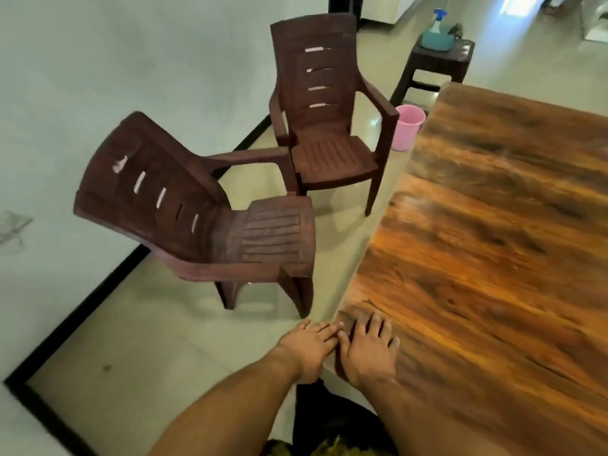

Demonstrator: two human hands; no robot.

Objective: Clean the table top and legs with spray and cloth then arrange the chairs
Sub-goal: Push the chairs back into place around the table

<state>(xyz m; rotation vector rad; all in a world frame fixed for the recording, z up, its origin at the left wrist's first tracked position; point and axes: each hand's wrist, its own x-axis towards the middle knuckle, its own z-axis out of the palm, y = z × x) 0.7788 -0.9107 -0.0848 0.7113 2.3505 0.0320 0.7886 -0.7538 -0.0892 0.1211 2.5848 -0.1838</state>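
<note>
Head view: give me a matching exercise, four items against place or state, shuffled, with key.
Items:
1. spray bottle
2. bucket
3. right hand
4. far chair

Place or state:
A. flat on the table corner, fingers straight
B. pink, on the floor at the table's far end
C. up on the stool
D. dark brown, seat empty, standing beside the table

Pairs: 1-C, 2-B, 3-A, 4-D

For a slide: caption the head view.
Left hand and right hand meet at the table's corner; near chair and far chair stand aside.
</note>
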